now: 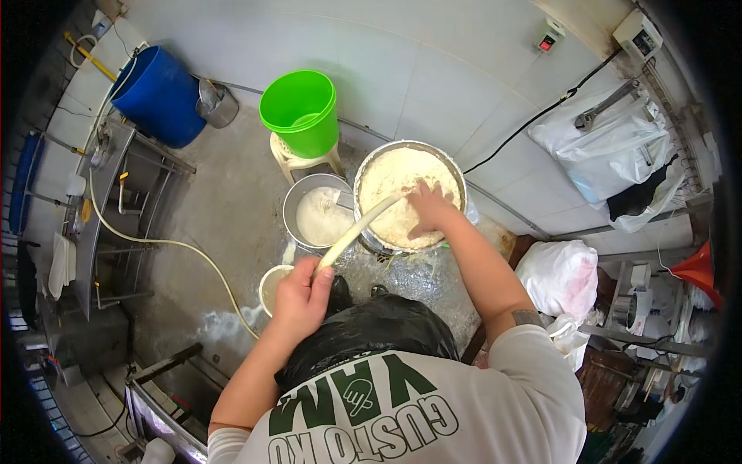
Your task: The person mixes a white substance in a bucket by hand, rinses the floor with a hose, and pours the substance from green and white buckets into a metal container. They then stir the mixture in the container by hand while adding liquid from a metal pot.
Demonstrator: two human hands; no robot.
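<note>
My left hand point(303, 296) is wrapped around a thick cream-coloured pole point(352, 232), perhaps a paddle handle. The pole slants up to the right, and its far end reaches into a large round metal pot point(359, 185). Pale crumbly mash point(394, 166) fills this pot nearly to the rim. With fingers spread, my right hand point(430, 207) rests on the mash at the pot's right side, near the pole's end. Just left of the pot stands a metal basin point(287, 216) with whitish contents point(321, 216) and what looks like a flat metal piece in it.
A green bucket point(305, 116) sits on a cream stool point(286, 158). Behind my left arm is a small white bucket point(269, 290). A hose point(185, 246) crosses the wet floor point(193, 271). White sacks point(560, 274) lie at right; a blue drum point(158, 97) stands far left.
</note>
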